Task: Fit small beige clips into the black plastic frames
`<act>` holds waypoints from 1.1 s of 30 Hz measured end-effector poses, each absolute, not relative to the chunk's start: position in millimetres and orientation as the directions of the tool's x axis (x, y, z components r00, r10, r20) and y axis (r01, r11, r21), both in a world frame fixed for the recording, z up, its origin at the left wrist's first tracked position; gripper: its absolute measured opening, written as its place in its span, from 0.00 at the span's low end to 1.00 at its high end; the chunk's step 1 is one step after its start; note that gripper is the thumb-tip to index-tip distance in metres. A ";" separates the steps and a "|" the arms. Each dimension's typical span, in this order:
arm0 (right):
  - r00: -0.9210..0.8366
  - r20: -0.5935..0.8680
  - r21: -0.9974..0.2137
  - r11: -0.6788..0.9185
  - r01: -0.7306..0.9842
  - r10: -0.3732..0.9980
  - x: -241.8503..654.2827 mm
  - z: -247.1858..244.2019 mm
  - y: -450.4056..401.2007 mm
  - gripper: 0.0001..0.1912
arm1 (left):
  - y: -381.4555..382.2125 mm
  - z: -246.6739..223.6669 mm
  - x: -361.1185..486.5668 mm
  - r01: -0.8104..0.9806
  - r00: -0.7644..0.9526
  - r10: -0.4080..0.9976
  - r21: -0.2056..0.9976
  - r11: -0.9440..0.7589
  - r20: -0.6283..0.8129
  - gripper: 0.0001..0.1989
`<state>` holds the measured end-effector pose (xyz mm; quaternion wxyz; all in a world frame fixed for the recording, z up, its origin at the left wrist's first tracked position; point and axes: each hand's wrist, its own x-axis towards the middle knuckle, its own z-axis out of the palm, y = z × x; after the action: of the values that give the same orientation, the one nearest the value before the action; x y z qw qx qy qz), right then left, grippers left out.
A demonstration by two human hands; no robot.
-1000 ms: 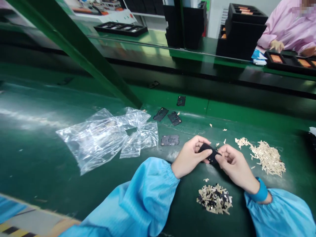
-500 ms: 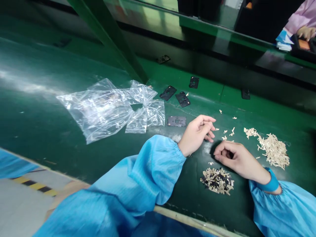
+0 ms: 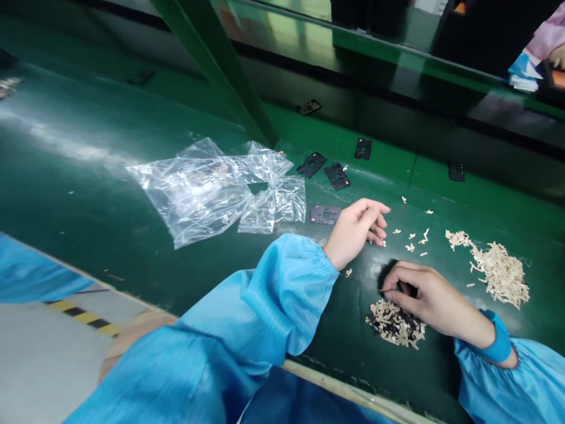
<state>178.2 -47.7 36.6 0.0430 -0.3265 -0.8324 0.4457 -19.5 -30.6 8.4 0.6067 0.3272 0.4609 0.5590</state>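
Note:
My left hand (image 3: 358,231) hovers over the green workbench (image 3: 273,268), thumb and fingers stretched loosely apart. A tiny cream-coloured piece (image 3: 384,242) shows right at its lower fingertips; whether it touches them is unclear. Thumb and forefinger of my right hand (image 3: 417,293) are pinched together at the upper edge of a pile of small cream and black pieces (image 3: 394,324). What lies in that pinch is too small to make out. Partly behind my left hand is a flat dark plastic plate with cutouts (image 3: 323,215).
A larger heap of cream pieces (image 3: 502,274) lies to the right, with several loose ones (image 3: 410,247) nearby. Clear plastic bags (image 3: 198,200) spread on the left. More black plates (image 3: 337,176) lie towards the back, by a green post (image 3: 220,65). Another person's hand (image 3: 557,57) appears at upper right.
My right hand has come down to the near pile, its fingertips now pinched together. My left hand has shifted slightly, and a cream piece now shows at its fingertips. The view has swung a little left.

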 end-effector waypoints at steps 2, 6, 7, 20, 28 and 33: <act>-0.802 -0.227 -0.771 0.402 0.494 0.552 179.3 39.5 -46.7 0.04 | -30.8 7.7 -18.8 -0.369 -0.040 0.981 0.915 0.160 -0.188 0.08; -0.830 -0.245 -0.751 0.444 0.489 0.500 181.6 43.1 -46.4 0.03 | -32.4 5.6 -15.1 -0.343 -0.025 0.985 0.927 0.153 -0.172 0.08; -0.833 -0.249 -0.744 0.454 0.491 0.494 182.2 43.4 -46.4 0.04 | -33.1 5.0 -14.0 -0.331 -0.018 0.986 0.932 0.149 -0.164 0.08; -0.801 -0.286 -0.675 0.482 0.558 0.526 175.5 42.4 -56.3 0.03 | -39.1 1.9 -9.0 -0.244 0.022 0.994 0.964 0.108 -0.106 0.09; -0.776 -0.335 -0.550 0.558 0.622 0.534 168.2 46.2 -71.8 0.09 | -38.8 2.9 -9.2 -0.260 0.029 0.993 0.958 0.121 -0.118 0.09; -0.775 -0.335 -0.549 0.558 0.622 0.535 169.0 46.9 -70.5 0.05 | -39.0 3.8 -9.2 -0.258 0.023 0.993 0.959 0.116 -0.113 0.08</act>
<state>169.0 -70.5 46.9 -0.0650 -0.3288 -0.8802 0.3360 -9.2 -39.0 3.8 0.5912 0.4027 0.4564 0.5292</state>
